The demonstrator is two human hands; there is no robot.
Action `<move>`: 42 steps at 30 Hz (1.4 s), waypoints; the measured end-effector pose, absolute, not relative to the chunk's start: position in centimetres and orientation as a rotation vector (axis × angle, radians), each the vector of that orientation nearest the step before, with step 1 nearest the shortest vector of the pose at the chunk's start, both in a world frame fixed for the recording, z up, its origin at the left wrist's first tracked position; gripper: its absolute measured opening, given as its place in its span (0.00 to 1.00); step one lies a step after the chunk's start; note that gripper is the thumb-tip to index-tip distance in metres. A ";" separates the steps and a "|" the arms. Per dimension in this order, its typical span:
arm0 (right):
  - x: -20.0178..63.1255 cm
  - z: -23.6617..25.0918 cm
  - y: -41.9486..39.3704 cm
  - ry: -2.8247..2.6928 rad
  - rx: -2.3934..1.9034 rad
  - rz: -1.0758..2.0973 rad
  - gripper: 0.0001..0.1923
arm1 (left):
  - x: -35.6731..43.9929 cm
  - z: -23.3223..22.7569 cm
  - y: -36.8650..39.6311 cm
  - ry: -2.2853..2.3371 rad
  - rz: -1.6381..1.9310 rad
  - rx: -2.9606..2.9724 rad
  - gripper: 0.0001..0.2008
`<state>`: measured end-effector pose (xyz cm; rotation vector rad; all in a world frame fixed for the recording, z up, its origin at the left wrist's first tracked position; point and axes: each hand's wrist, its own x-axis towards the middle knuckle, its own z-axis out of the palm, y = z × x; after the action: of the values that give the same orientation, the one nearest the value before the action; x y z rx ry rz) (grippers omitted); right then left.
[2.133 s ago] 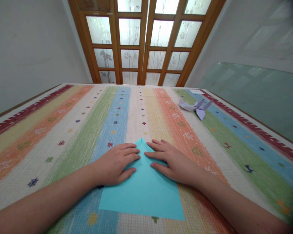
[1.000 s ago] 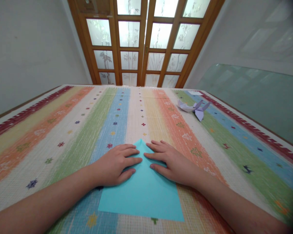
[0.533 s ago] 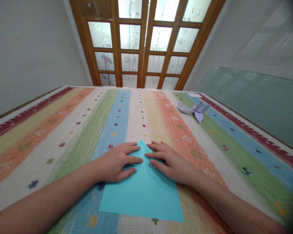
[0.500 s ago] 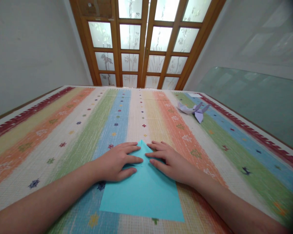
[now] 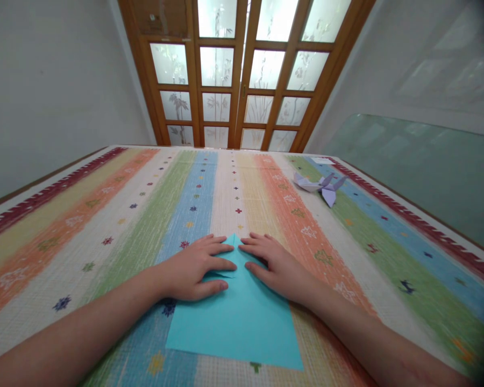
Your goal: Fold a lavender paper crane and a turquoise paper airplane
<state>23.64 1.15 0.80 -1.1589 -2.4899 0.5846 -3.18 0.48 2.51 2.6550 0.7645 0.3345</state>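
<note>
Striped mat (image 5: 116,226) under turquoise paper (image 5: 234,322); left hand (image 5: 191,269), right hand (image 5: 276,266) spread flat, pressing folded tip. Purple origami (image 5: 320,185) well apart.

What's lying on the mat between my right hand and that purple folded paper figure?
Nothing: in the head view, only bare striped mat runs from the right hand to the purple paper figure.
</note>
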 end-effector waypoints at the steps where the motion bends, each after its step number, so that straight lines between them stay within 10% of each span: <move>1: 23.7 1.0 1.1 -2.511 -1.154 0.578 0.22 | -3.2 2.6 0.4 0.770 0.323 2.649 0.21; 11: 25.0 3.5 0.0 -2.812 -0.923 0.657 0.41 | -3.4 4.0 -0.9 0.760 0.411 2.524 0.19; 42: 23.7 2.7 -2.6 -2.668 -0.732 -0.108 0.12 | -2.6 1.4 -0.3 0.923 0.457 2.712 0.20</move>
<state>23.68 -2.64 2.68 -0.7320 -2.6678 -0.1079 -2.55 -0.33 1.38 2.7118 0.9228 0.4571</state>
